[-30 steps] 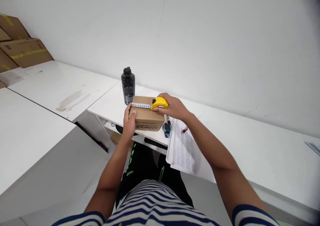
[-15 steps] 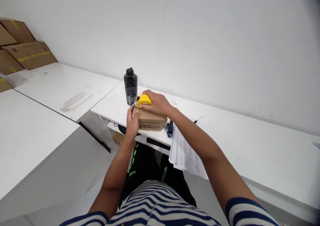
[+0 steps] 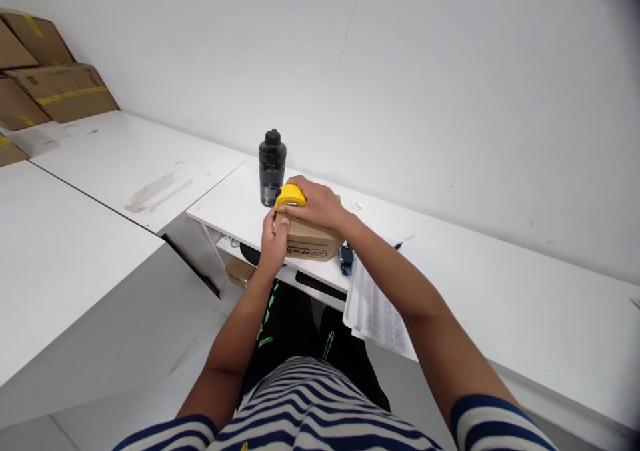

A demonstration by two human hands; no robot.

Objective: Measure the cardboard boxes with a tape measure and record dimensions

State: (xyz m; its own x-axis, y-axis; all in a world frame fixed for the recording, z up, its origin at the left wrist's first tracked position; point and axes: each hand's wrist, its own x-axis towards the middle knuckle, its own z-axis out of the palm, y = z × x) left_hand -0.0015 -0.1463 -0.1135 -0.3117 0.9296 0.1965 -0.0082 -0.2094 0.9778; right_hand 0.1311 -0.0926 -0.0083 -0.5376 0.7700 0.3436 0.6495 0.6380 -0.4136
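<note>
A small brown cardboard box (image 3: 310, 241) sits near the front edge of the white desk (image 3: 500, 291). My right hand (image 3: 317, 204) is closed round a yellow tape measure (image 3: 290, 198) resting on the box's top left corner; no tape shows drawn out. My left hand (image 3: 276, 238) grips the box's left end, thumb up near the tape measure.
A black water bottle (image 3: 272, 168) stands just behind the box. A blue watch (image 3: 346, 259) and a stack of printed papers (image 3: 375, 308) lie to the right, a pen (image 3: 397, 245) beyond. Cardboard cartons (image 3: 45, 84) pile at the far left on another white table (image 3: 125, 164).
The tape that was stretched across the box top has gone back in; my right hand slid the yellow tape measure left to the box's left corner beside my left hand.
</note>
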